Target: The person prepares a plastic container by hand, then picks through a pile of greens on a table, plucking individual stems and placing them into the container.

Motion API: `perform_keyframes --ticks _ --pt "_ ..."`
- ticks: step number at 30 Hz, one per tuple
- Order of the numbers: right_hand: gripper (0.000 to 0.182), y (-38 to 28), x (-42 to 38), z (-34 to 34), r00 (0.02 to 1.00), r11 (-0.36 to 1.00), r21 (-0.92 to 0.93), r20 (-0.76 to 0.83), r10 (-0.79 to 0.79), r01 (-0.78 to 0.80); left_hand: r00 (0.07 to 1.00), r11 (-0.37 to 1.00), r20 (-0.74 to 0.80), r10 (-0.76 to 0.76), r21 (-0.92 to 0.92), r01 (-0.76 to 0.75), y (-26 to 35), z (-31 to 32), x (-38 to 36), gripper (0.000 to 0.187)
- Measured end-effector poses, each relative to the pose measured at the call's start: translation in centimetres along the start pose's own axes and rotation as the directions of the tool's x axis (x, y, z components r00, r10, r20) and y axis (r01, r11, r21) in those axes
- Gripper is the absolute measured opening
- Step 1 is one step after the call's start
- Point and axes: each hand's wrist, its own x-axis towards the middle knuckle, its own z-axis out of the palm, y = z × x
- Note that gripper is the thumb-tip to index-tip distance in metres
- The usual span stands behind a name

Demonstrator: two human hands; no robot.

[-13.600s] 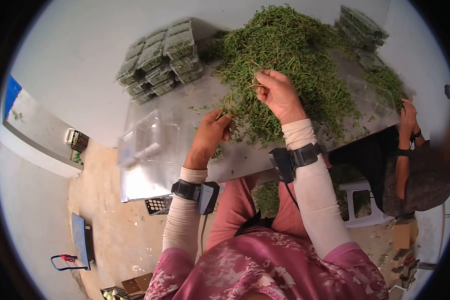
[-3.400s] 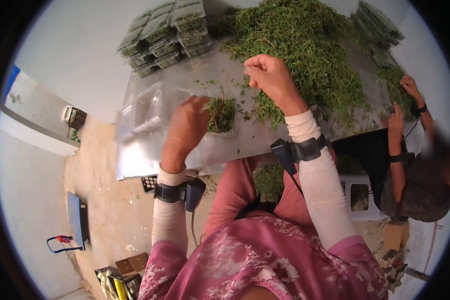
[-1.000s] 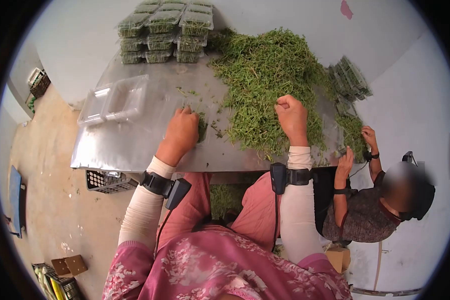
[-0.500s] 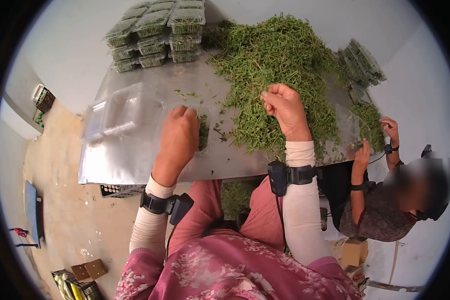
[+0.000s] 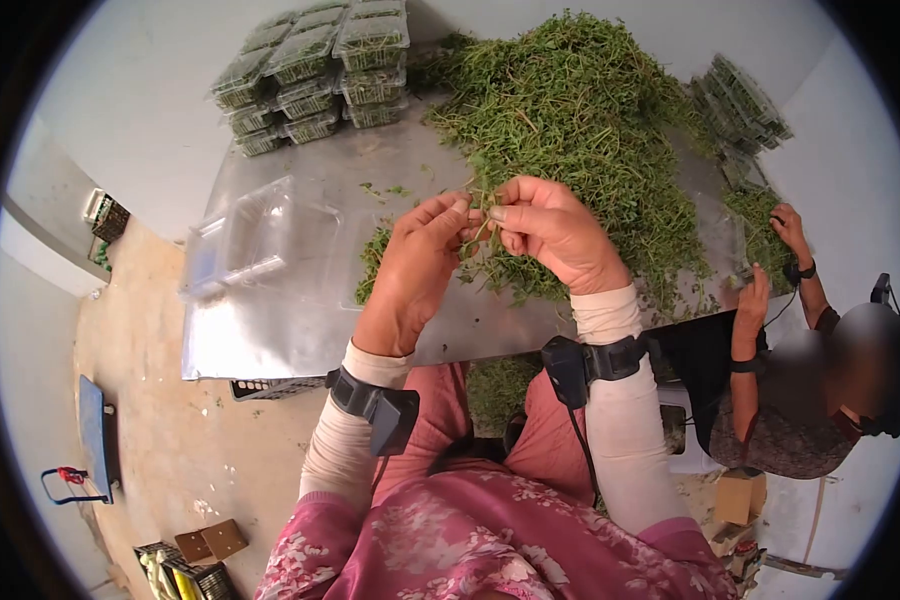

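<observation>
Close together above the metal table [image 5: 270,345], my left hand [image 5: 420,260] and my right hand [image 5: 560,235] pinch thin green sprigs [image 5: 482,228] between their fingertips. Under and behind my left hand is a transparent plastic box with some greens [image 5: 372,262] in it, partly hidden by that hand. A large heap of leafy green stems [image 5: 580,120] lies just beyond my right hand. To the left rests an open transparent plastic box [image 5: 260,235]. A few loose sprigs [image 5: 385,190] are scattered on the metal.
Filled plastic boxes [image 5: 310,60] are stacked at the back left, others [image 5: 740,105] at the back right. On the right, a co-worker [image 5: 780,410] reaches over greens at the table. A black crate [image 5: 270,388] sits under the table's front edge. A blue trolley [image 5: 95,430] stands left.
My left hand has risen from the box of greens and moved right to meet my right hand at the sprigs. My right hand has come slightly down and left. The whole view has shifted a little.
</observation>
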Motion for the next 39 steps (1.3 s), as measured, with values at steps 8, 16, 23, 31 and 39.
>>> perform_keyframes --ticks 8,16,23,31,39 --pt "0.010 0.5 0.2 0.3 1.000 1.000 -0.007 -0.002 -0.016 0.016 0.996 0.998 0.063 0.061 -0.030 -0.059 -1.0 -0.8 0.7 0.009" --pt "0.015 1.4 0.6 0.0 0.992 0.996 0.058 -0.107 -0.061 0.068 0.984 0.966 -0.056 0.171 0.207 -0.156 -1.1 0.5 0.1 0.016" --pt "0.018 1.5 0.6 0.4 0.989 0.996 -0.040 -0.116 -0.089 0.084 0.956 0.828 0.019 0.293 0.494 -0.264 -2.0 0.2 0.5 0.016" --pt "0.014 1.8 0.6 0.3 0.978 0.981 -0.154 -0.157 -0.139 0.114 0.937 0.487 0.171 0.306 0.818 -0.308 -1.2 0.2 -0.4 0.014" --pt "0.011 1.8 0.6 -0.6 0.972 0.985 0.093 -0.200 -0.121 0.142 0.980 0.721 0.188 0.061 0.671 -0.173 -1.1 1.1 -1.6 0.022"
